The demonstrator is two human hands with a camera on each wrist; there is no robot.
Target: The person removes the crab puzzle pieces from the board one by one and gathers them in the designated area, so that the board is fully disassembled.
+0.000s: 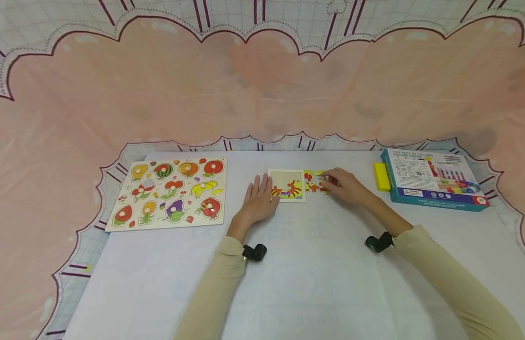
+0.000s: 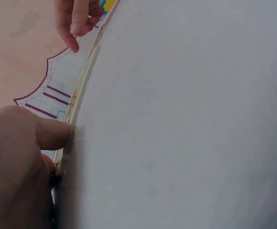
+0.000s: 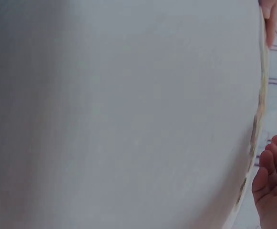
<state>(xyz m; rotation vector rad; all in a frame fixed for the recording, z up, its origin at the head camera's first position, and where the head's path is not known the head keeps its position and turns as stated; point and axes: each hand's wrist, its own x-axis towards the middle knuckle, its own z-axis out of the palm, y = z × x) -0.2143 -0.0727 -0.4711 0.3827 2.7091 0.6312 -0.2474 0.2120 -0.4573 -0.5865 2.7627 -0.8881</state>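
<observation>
Only the head view shows the printed faces: at centre, a square frame (image 1: 286, 176) of pale wood lies flat, bright pieces along its lower half and bare wood above. Loose pieces (image 1: 312, 182), with wavy edges, lie just to its right. The left hand (image 1: 259, 200) rests released, fingers straight, over the frame's left edge. The right hand (image 1: 345, 186) bends its fingers over the loose pieces; whether it pinches one I cannot tell.

The left wrist view shows what the head view does not: the frame edge-on, a thin pale strip with the left thumb (image 2: 55, 133) against it. The right wrist view gives the right hand's bent fingers at the lower right, their tips apart.

At left in the head view, a flat board (image 1: 160, 224) carries rounded fruit shapes; at right, a glossy box (image 1: 434, 177) sits beside a smooth yellow block (image 1: 382, 177). The white table covering (image 1: 313, 264) is faintly creased.
</observation>
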